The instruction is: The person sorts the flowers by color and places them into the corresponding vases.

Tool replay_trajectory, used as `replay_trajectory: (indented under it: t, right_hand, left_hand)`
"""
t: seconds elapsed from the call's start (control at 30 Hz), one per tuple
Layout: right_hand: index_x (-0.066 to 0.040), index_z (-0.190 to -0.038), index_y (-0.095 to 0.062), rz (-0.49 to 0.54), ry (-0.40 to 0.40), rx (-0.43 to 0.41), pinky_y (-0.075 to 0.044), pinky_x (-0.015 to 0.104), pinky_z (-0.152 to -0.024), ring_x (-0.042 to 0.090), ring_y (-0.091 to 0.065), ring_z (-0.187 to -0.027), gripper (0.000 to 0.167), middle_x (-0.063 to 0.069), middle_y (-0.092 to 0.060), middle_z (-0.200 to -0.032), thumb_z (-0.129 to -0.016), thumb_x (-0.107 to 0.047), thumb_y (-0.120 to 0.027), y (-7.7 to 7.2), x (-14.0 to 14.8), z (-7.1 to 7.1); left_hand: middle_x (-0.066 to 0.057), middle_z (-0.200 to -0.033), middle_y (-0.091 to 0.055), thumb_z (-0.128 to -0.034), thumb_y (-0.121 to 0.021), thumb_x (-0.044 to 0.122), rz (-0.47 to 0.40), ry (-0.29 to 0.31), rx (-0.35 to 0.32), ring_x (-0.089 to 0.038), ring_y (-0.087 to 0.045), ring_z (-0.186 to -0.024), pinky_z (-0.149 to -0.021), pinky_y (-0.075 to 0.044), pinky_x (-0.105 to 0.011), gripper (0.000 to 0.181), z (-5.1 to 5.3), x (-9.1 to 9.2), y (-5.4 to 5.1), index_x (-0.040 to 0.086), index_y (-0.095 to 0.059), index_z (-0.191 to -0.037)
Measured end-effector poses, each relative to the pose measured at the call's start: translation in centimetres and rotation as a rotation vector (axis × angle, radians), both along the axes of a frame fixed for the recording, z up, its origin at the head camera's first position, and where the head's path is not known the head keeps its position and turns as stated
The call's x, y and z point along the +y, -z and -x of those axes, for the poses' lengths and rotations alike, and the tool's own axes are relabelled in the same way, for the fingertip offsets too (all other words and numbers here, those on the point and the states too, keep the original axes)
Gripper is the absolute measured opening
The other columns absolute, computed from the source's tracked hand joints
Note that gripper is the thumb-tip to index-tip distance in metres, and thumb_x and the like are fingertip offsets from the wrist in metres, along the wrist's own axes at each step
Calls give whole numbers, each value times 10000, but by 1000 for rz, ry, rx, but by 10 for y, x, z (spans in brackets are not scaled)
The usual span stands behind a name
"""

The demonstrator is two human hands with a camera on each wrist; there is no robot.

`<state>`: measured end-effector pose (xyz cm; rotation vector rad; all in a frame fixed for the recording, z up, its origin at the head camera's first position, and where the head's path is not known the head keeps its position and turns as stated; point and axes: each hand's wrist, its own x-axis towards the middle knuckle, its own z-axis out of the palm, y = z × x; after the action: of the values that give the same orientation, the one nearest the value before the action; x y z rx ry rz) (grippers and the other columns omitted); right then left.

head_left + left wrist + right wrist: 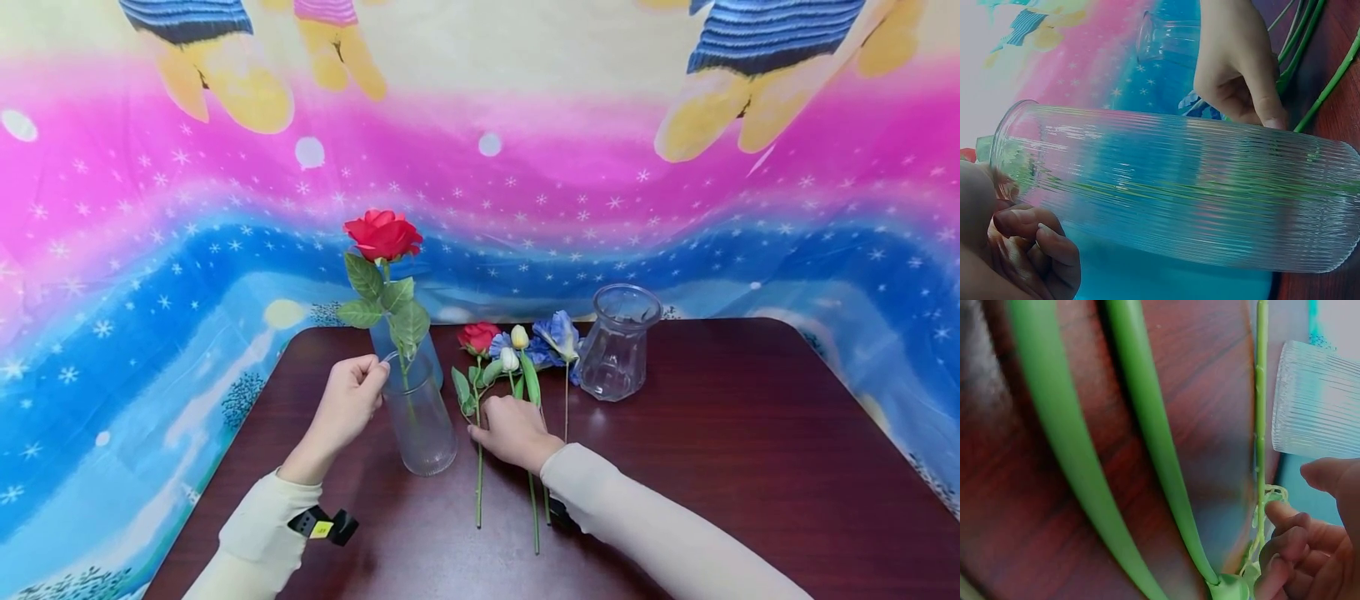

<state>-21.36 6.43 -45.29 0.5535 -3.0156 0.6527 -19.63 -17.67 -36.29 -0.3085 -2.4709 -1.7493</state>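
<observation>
A tall ribbed glass vase (426,433) stands at the table's left-centre, with a red rose (384,236) upright inside it. My left hand (352,400) pinches the vase's rim; in the left wrist view its fingers (1054,250) curl near the vase mouth. Over the lying flowers is my right hand (517,429), with a second red rose (478,337), a white tulip (509,359) and a yellow tulip (519,337) by it. In the right wrist view the thumb stands apart from the bent fingers (1288,544), which are close beside the rose stem (1261,425).
A flared clear glass vase (615,354) stands at the back right. Blue flowers (557,337) lie just left of it. Behind the ribbed vase is a blue object (431,354), partly hidden. A printed cloth (525,217) hangs behind the dark wooden table (720,450).
</observation>
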Motion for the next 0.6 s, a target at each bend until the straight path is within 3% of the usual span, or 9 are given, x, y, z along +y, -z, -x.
replay_trajectory:
  t: [0.23,0.6]
  right_hand:
    - [-211,-488,-366,-39,0,-26,-352,305,-425,110,-400,-424,569,-101,-301,-443,-908,-357,-722,3,-3,3]
    - [-189,-514,-447,-104,16,-54,-428,364,-459,146,-515,-472,517,-52,-415,-451,-856,-368,-790,3,-8,7]
  left_hand:
    - [54,-465,-330,-1041,-483,108,-8,4,2,-63,-291,-407,-415,-221,-202,447,0,0,0,-21,-310,-649]
    - [57,-473,-316,-1036,-483,102,2,3,1,-64,-281,-410,-416,-214,-197,443,0,0,-1,-19,-305,-649]
